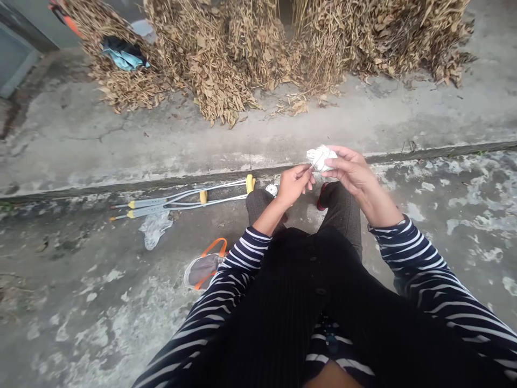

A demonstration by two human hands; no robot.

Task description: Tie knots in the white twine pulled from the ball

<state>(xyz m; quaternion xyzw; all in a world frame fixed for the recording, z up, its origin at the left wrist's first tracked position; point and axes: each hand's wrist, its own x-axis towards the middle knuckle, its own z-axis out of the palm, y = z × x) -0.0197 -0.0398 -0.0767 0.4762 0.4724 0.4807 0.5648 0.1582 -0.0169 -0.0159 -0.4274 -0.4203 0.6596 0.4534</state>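
My right hand [350, 168] is closed round a small crumpled white bundle [320, 157], cloth or paper, held above my knees. My left hand [294, 184] pinches a thin strand or edge coming off that bundle, right beside it. Both arms wear navy sleeves with white stripes. I am seated on the ground, with dark trousers over bent legs below the hands. What the white bundle is made of I cannot tell.
Two metal crutches [181, 201] with yellow fittings lie on the concrete to my left. A grey and orange bag [204, 268] and a clear plastic scrap [154, 228] lie nearby. Heaps of dry brown plant stalks [258, 48] stand across a shallow gutter [121, 186] ahead.
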